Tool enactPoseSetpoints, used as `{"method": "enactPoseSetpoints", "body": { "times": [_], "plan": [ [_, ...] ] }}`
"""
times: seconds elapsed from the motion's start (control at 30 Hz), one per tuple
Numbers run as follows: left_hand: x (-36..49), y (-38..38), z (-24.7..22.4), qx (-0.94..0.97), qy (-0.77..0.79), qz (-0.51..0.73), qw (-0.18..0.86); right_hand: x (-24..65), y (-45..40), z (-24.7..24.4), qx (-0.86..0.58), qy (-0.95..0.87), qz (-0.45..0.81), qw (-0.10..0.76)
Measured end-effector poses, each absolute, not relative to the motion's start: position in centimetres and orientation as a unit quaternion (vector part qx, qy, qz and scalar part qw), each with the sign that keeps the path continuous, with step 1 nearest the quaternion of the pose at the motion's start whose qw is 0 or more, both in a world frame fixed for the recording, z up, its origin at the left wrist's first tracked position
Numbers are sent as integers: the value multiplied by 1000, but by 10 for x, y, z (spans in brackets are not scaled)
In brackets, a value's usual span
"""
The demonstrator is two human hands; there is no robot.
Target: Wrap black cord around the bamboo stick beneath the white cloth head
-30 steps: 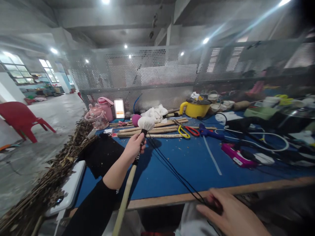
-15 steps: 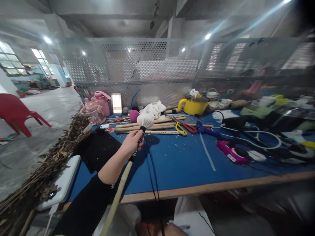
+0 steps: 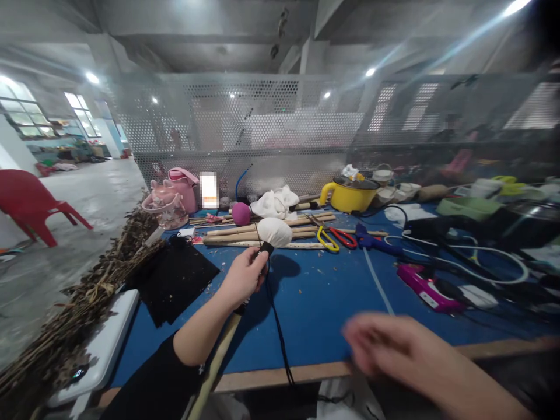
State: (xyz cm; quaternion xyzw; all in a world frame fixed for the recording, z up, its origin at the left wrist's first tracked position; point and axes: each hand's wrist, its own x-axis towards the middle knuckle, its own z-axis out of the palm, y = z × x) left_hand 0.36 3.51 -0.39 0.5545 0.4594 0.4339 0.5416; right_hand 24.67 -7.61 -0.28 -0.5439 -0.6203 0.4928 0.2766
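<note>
My left hand (image 3: 247, 277) is wrapped round a pale wooden stick (image 3: 216, 356), just below its round white cloth-covered head (image 3: 275, 233). Black wrapping covers the stick's upper part. A black cord (image 3: 279, 329) hangs from there over the table's front edge. To the right, my right hand (image 3: 385, 344) is smeared by motion above the front edge; its fingers look curled, but whether they hold anything is unclear. Behind the white head lie wooden sticks (image 3: 236, 236), yellow-handled scissors (image 3: 328, 238) and red-handled scissors (image 3: 343, 237).
A black cloth (image 3: 175, 280) lies left on the blue table (image 3: 315, 315), near a white device (image 3: 109, 344) and dried branches (image 3: 91, 291). A blue glue gun (image 3: 376, 239), magenta power strip (image 3: 429, 287) and cables are right. A yellow pot (image 3: 352, 195) stands behind.
My right hand has risen from the bottom edge into view at the right. The white head appears slightly lower and further right, still with my left hand round its stick. The view has shifted a little.
</note>
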Motion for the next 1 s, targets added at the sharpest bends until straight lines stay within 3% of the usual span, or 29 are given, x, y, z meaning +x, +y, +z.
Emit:
{"method": "enactPoseSetpoints", "body": {
  "times": [0.1,0.23,0.43,0.67,0.8,1.0],
  "plan": [
    [5,33,-7,563,489,461,481,193,-13,12,-458,-511,610,395],
    [-1,37,-8,562,521,505,398,143,43,4,-348,-438,762,325],
    [-2,39,-3,554,546,477,410,128,55,5,-418,-515,663,349],
    [3,37,0,481,489,521,508,132,63,-5,-371,-546,581,476],
    [3,35,1,415,412,544,602,137,63,-8,-359,-536,602,470],
    [5,33,0,397,386,552,623,143,62,-10,-351,-538,612,462]
  ]
}}
